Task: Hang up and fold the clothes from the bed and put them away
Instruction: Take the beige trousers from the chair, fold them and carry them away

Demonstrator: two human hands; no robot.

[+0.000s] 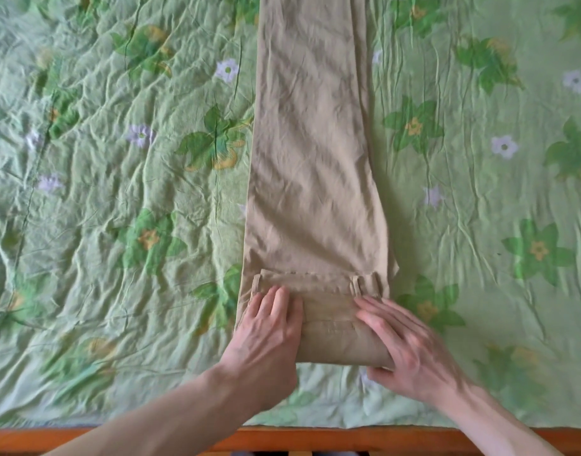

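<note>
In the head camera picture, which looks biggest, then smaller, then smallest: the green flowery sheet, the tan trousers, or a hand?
1. Green flowery sheet, filling nearly the whole view.
2. Tan trousers.
3. Left hand and right hand look alike, so I won't rank them.

Both bare forearms reach forward from the bottom edge, angling in toward each other. The left hand [266, 337] lies palm down, fingers straight and close together, pointing away from the body, pressing flat. The right hand [411, 350] is spread wider and slightly blurred, its fingers [378, 312] stretched up and inward toward the left hand, with the thumb tucked low at the near edge, wrist cocked outward.
</note>
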